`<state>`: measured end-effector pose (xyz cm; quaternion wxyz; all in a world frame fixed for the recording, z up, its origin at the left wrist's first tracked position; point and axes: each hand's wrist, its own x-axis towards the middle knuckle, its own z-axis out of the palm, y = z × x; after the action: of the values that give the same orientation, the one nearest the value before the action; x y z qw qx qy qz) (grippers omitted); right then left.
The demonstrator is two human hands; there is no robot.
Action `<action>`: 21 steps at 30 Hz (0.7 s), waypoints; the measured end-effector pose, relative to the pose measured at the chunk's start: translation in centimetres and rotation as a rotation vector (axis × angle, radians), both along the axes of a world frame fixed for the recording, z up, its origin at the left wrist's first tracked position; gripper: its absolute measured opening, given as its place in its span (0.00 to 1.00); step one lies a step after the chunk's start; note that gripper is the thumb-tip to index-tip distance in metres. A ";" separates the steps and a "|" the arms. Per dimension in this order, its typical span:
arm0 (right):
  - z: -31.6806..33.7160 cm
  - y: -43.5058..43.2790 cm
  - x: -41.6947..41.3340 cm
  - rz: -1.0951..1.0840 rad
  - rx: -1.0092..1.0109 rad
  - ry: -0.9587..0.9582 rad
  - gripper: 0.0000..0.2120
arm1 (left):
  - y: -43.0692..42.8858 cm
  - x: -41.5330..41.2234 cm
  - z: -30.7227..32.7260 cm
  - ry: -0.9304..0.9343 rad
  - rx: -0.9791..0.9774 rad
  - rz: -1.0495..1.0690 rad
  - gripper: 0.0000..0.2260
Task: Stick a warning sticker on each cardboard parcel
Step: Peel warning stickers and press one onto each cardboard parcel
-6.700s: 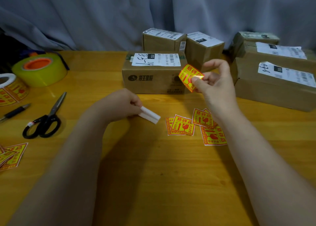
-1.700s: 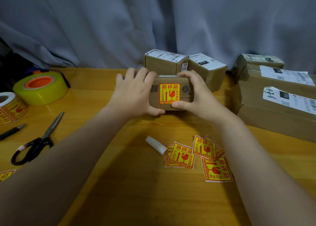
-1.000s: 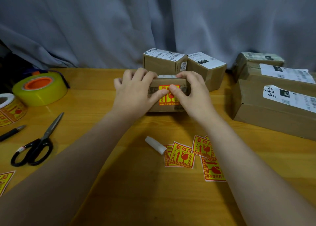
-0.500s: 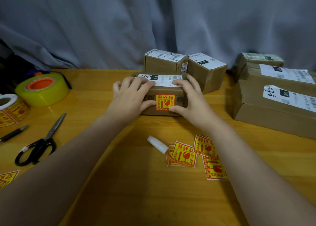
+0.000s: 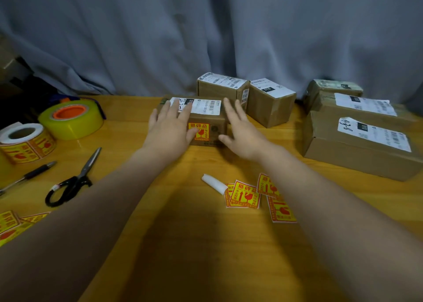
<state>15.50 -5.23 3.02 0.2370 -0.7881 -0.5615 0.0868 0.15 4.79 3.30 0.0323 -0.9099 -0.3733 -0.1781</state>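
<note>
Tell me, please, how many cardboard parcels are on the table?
6: the centre parcel with its sticker; two small parcels behind it; three right-hand parcels, front to back. More may be hidden behind.

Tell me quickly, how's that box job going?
Both open: left hand flat on box, right hand beside it. Front wears sticker. Nothing in the way.
</note>
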 end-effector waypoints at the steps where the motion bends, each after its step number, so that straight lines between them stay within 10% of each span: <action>1: 0.0 -0.7 0.1 -0.040 0.027 0.011 0.41 | -1.0 -0.1 0.0 -0.038 0.007 -0.035 0.27; 8: 0.0 -6.5 0.3 -0.012 -0.231 -0.010 0.12 | -7.5 -0.7 -0.8 0.156 -0.151 -0.356 0.17; 14: 0.0 -8.8 -1.3 0.024 -0.497 -0.106 0.29 | -8.5 -1.0 -2.8 0.192 -0.212 -0.299 0.14; 21: -0.9 -8.5 -2.0 0.006 -0.287 -0.038 0.16 | -7.4 -0.7 -3.1 0.082 -0.162 -0.169 0.12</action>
<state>13.50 -13.78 2.12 0.1107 -0.8137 -0.5500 0.1519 -0.56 -2.66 0.16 -0.0411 -0.9442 -0.3070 -0.1120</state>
